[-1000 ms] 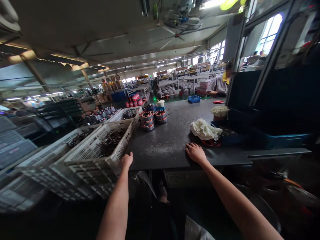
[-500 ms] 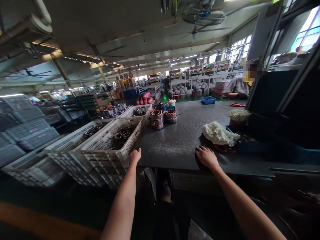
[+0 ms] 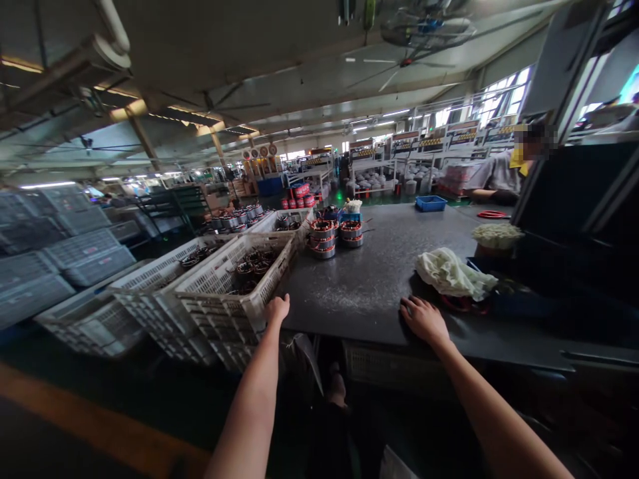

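In the head view, the right hand (image 3: 424, 320) is laid at four o'clock on the dark tabletop (image 3: 349, 289), its fingers loosely spread, with a crumpled pale cloth (image 3: 452, 271) set near it at one o'clock. The left hand (image 3: 277, 309) is placed at seven o'clock by the near edge, beside a white crate (image 3: 273, 274), its fingers hidden, so whether anything is gripped cannot be told; wire-wound rings (image 3: 323, 241) are stacked between its one and two o'clock

Factory workshop: plastic crates (image 3: 219, 305) of dark machine parts (image 3: 252, 263), left; counter (image 3: 349, 299), near; white racks (image 3: 367, 161), far; ceiling fan (image 3: 407, 63).
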`<state>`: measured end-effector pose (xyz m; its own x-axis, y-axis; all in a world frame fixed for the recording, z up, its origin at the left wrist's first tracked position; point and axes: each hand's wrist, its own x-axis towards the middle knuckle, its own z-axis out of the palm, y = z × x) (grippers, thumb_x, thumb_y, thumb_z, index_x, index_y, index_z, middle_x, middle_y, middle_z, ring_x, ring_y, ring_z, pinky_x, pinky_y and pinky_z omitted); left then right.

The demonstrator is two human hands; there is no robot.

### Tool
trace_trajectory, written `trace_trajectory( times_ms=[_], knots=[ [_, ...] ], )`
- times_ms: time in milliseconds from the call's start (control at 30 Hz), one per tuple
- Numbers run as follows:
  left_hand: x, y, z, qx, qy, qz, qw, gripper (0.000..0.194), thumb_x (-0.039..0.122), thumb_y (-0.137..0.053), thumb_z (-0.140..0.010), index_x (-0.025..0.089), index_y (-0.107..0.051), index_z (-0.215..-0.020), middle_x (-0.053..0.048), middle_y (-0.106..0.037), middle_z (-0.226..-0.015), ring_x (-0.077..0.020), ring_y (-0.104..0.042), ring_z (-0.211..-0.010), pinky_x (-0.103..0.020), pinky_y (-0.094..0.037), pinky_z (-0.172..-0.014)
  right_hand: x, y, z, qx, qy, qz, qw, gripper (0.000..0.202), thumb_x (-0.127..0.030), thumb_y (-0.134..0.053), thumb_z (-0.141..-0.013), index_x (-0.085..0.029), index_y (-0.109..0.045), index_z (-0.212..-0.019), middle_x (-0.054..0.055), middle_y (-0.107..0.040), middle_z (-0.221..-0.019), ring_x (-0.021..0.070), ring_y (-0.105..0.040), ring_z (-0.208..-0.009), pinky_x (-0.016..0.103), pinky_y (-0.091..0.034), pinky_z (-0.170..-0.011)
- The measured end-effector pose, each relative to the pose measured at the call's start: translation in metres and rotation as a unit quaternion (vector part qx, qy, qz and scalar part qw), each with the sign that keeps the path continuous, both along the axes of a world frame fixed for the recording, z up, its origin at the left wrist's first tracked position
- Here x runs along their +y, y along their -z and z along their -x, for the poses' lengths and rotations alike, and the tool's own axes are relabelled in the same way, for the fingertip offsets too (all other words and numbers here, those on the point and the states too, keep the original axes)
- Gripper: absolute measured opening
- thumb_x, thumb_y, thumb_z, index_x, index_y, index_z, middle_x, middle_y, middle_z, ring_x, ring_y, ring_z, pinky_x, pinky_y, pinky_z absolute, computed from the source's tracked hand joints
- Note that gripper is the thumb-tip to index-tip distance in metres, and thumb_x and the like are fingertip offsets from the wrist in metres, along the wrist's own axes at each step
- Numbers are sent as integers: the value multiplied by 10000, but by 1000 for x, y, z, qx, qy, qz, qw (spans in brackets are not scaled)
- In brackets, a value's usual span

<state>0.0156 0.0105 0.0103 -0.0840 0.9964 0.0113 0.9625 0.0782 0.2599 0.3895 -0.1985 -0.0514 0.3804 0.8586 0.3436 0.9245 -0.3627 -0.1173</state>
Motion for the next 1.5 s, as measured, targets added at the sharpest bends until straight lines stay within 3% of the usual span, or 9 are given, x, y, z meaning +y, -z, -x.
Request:
trace_trajectory(
  times_ms=[1500],
  knots=[
    [-5, -1, 0, -9, 4, 3, 1000, 562, 493, -362, -1005, 60, -707, -1097, -228, -647, -1120, -342, -620, -1070, -378, -501, -873, 0, 3, -3, -10, -6, 6, 1000, 407, -372, -394, -1003, -207, -569, -1331, 77, -520, -1383, 266, -448, -1289, 411, -365, -1067]
  ],
)
